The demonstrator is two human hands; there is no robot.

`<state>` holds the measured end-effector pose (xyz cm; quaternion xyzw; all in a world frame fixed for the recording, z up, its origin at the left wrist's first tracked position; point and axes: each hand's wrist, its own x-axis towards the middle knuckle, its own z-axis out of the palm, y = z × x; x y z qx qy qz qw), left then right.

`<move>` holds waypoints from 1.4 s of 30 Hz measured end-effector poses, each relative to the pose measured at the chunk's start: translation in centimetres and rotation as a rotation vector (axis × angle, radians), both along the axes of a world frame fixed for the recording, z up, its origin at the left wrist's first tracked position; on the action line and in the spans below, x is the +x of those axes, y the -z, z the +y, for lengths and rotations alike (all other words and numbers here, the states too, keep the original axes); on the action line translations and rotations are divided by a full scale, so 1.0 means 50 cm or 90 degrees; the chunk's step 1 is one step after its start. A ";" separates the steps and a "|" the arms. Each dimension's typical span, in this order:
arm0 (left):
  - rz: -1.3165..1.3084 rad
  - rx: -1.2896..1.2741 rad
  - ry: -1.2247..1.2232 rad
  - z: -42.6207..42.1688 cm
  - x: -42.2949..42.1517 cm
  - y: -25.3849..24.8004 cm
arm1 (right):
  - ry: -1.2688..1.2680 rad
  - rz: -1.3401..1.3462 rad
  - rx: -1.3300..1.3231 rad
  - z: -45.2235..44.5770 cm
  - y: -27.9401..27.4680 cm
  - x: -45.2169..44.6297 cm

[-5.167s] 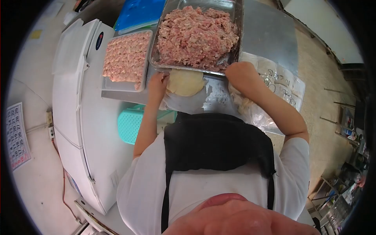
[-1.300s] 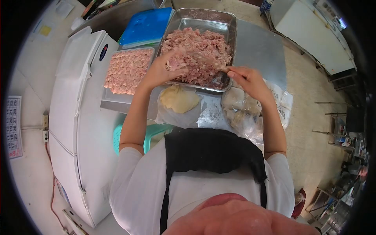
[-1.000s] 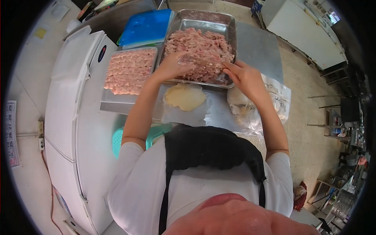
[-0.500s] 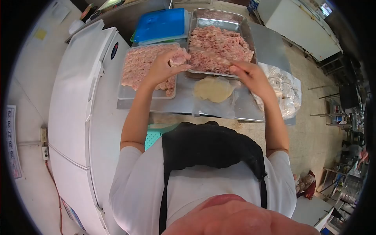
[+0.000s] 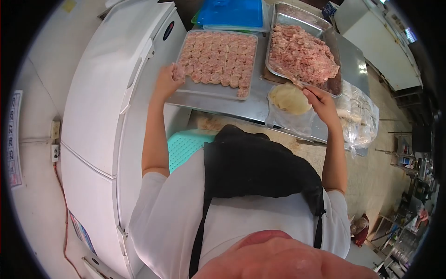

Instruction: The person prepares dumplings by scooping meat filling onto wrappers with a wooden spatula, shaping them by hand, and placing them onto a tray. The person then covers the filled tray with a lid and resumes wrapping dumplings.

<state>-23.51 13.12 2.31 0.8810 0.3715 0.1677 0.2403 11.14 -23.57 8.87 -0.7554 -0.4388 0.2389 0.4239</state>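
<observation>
Left hand (image 5: 166, 83) cups small, ragged, pink meat lump (image 5: 178, 72); right hand (image 5: 324, 103) pinches slim tool (image 5: 296, 82), apparently meat-smeared.

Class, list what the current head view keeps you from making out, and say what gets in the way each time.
Head view, pinkish piece in the left hand: partly hidden by that hand.
Head view, thin tool in the right hand: handle end hidden inside the grip.
Head view, blue lid: far edge cut off by the picture's top.
Head view, shelf items at right: too small to name.
</observation>
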 end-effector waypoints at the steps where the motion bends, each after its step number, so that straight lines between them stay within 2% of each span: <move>1: 0.010 -0.013 -0.001 0.006 -0.003 0.028 | 0.024 0.035 -0.019 -0.006 0.002 -0.005; 2: 0.021 -0.026 -0.001 0.016 -0.010 0.052 | 0.048 0.070 -0.039 -0.011 0.004 -0.007; 5: 0.075 0.005 -0.137 -0.030 0.021 0.065 | 0.057 0.077 -0.028 -0.021 0.016 -0.008; 8: 0.099 0.022 -0.133 -0.034 0.041 0.090 | 0.064 0.085 -0.037 -0.025 0.014 -0.008; 14: 0.001 0.068 -0.110 -0.006 0.066 0.150 | 0.079 0.103 -0.062 -0.046 0.023 0.010; 17: -0.012 -0.011 -0.081 -0.022 0.045 0.092 | 0.068 0.094 -0.065 -0.061 0.028 0.033; 20: 0.081 0.050 -0.088 -0.025 0.039 0.048 | 0.022 -0.014 0.027 -0.067 0.040 0.071; 21: 0.056 0.100 -0.063 -0.043 0.057 0.019 | 0.007 -0.065 0.070 -0.070 0.044 0.088; 24: -0.028 0.200 0.060 -0.123 0.173 -0.031 | 0.017 -0.136 -0.075 -0.052 -0.017 0.087; 26: -0.084 0.212 0.183 -0.189 0.284 -0.030 | -0.020 -0.161 -0.005 -0.023 -0.041 0.066; 29: -0.059 -0.001 0.261 -0.322 0.437 -0.102 | -0.098 -0.306 0.009 0.018 -0.023 0.096; 31: -0.046 -0.092 0.258 -0.375 0.496 -0.133 | -0.072 -0.464 -0.105 0.020 -0.024 0.169; 32: -0.057 -0.082 0.260 -0.389 0.510 -0.133 | -0.061 -0.543 -0.163 0.021 -0.023 0.213; 33: -0.068 -0.072 0.261 -0.401 0.520 -0.132 | -0.059 -0.609 -0.100 0.016 -0.006 0.262; 37: -0.034 -0.028 0.270 -0.418 0.535 -0.060 | -0.140 -0.634 -0.109 0.026 0.057 0.325; 40: 0.040 -0.094 0.170 -0.464 0.520 -0.047 | -0.225 -0.582 -0.004 0.028 0.101 0.278; 42: 0.050 -0.131 0.139 -0.473 0.509 0.001 | -0.274 -0.581 0.028 0.001 0.096 0.268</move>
